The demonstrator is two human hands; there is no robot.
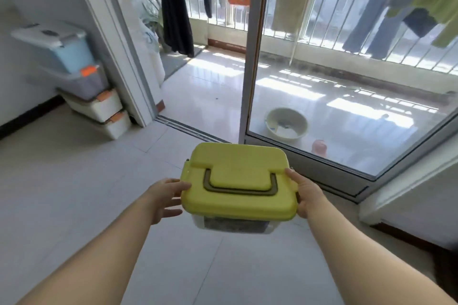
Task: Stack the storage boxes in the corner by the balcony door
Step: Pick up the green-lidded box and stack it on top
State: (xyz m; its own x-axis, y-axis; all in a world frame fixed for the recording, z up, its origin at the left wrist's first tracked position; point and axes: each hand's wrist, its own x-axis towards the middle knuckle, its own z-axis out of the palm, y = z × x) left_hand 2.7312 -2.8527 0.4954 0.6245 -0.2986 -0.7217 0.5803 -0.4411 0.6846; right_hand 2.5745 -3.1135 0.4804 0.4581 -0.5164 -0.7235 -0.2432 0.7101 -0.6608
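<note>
A small clear storage box with a yellow-green lid and a dark folded handle is held up in front of me over the tiled floor. My left hand grips its left side and my right hand grips its right side. In the corner left of the balcony door stands a stack of storage boxes: a light blue box with a grey lid on top, a greyish box with an orange latch under it, and two white boxes at the bottom.
The white frame of the balcony door borders the stack on its right. The sliding glass door is partly open onto a sunlit balcony with hanging laundry, a plant and a basin. A white cabinet stands at the right.
</note>
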